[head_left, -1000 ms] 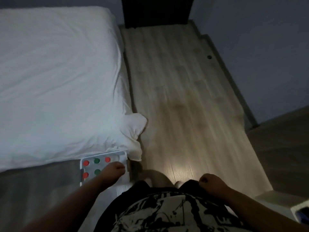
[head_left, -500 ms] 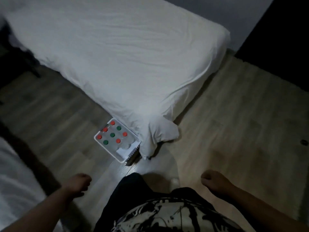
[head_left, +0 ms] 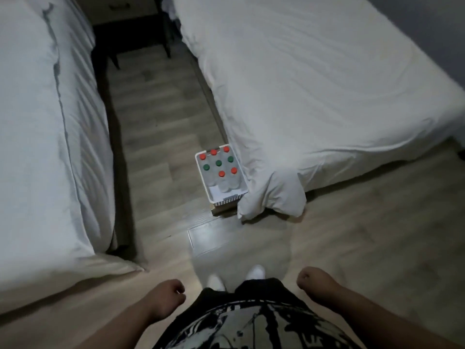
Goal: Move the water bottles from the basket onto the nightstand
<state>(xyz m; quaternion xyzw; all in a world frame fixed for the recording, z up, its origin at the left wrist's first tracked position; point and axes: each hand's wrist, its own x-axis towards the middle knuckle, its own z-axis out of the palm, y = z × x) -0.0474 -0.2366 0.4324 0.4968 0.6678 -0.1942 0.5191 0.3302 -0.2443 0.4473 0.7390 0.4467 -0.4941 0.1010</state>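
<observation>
A white basket (head_left: 227,197) stands on the wooden floor against the foot corner of the right bed. Several clear water bottles (head_left: 218,162) with red and green caps stand upright in it. A dark nightstand (head_left: 130,34) on thin legs sits at the far end of the aisle between the two beds. My left hand (head_left: 168,298) hangs by my hip with loosely curled fingers and holds nothing. My right hand (head_left: 313,280) hangs the same way on the other side, well short of the basket.
A white bed (head_left: 45,137) runs along the left and a second white bed (head_left: 327,91) along the right, its sheet corner (head_left: 274,195) drooping to the floor beside the basket. A narrow aisle of floor (head_left: 156,117) leads to the nightstand. My white shoes (head_left: 255,270) show below.
The view has swung left, now looking down the aisle between the beds. The basket sits farther ahead. Both hands hang at my sides, away from it.
</observation>
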